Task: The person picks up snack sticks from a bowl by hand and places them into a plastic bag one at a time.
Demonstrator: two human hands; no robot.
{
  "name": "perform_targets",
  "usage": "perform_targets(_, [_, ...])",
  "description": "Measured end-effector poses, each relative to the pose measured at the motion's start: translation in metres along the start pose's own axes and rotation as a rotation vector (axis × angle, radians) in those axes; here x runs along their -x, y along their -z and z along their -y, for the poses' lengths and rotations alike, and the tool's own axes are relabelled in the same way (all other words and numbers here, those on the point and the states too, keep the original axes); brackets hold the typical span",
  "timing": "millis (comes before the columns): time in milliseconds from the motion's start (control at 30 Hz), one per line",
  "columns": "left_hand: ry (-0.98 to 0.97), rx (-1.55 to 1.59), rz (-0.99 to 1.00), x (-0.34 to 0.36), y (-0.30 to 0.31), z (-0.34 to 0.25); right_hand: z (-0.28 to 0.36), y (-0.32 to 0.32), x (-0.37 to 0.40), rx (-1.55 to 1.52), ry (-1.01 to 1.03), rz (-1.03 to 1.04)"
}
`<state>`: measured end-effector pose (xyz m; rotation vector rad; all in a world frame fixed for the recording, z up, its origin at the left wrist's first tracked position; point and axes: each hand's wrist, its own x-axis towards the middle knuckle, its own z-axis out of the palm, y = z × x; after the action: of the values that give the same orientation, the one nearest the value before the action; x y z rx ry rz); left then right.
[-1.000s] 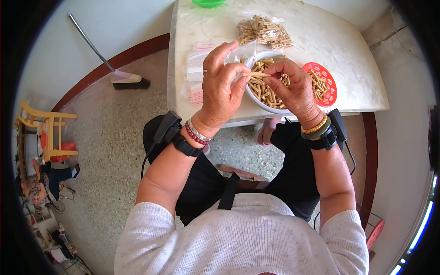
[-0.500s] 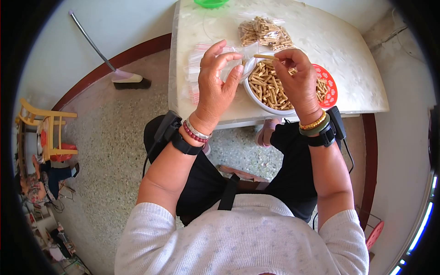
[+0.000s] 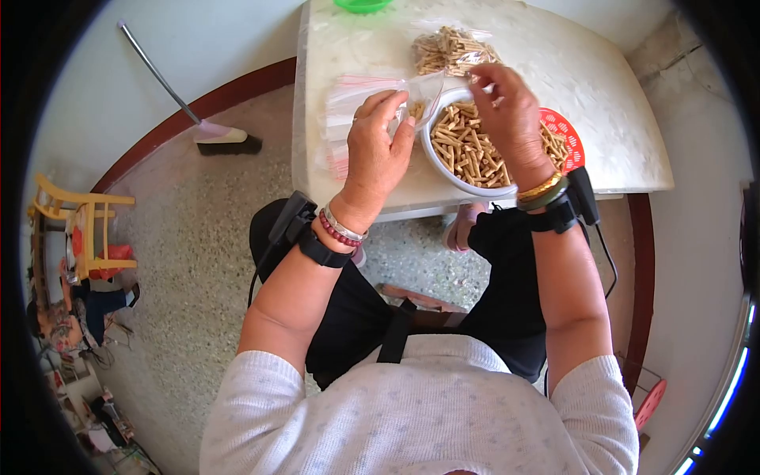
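Note:
My left hand point(image 3: 378, 150) pinches a small clear plastic bag point(image 3: 417, 104) with a few tan sticks in it, just left of the white bowl point(image 3: 434, 162). The bowl is full of short tan sticks point(image 3: 467, 150). My right hand point(image 3: 511, 115) hovers over the bowl's far side, fingers curled down near the bag's open top. Its fingers hide whatever they may hold. Both wrists carry black bands and bracelets.
A stack of empty clear bags with red strips point(image 3: 348, 99) lies left of the bowl on the white table point(image 3: 570, 55). Filled bags of sticks point(image 3: 453, 49) sit behind it, a red basket point(image 3: 568, 146) to its right. A broom point(image 3: 218, 136) lies on the floor.
My right hand lifted a stick from the bowl and carried it away from me, toward the bag's mouth. My left hand lowered slightly with the bag.

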<state>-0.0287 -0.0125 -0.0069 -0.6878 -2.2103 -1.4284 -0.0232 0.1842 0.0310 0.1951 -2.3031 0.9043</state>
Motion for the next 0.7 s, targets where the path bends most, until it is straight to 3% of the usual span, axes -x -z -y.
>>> perform_targets(67, [-0.010,0.039,-0.024,0.000,0.002,-0.002,-0.012,0.017,-0.002,0.064,-0.153,0.006])
perform_targets(133, [-0.023,0.029,-0.024,0.000,0.002,0.000,-0.039,0.032,0.001,0.229,-0.168,0.057])
perform_targets(167, [-0.042,0.017,-0.020,0.001,-0.001,0.000,-0.055,0.040,0.005,0.259,-0.156,0.105])
perform_targets(267, [-0.052,0.016,0.002,0.001,-0.002,-0.003,-0.074,0.057,0.012,0.294,-0.429,0.355])
perform_targets(533, [-0.190,-0.024,-0.093,0.003,0.002,-0.020,-0.089,0.058,0.018,0.337,-0.447,0.426])
perform_targets(600, [-0.213,0.022,-0.096,0.004,0.003,-0.025,-0.091,0.053,0.020,0.384,-0.332,0.487])
perform_targets(700, [-0.276,0.046,-0.061,0.007,0.003,-0.029,-0.083,0.046,0.020,0.466,-0.404,0.578])
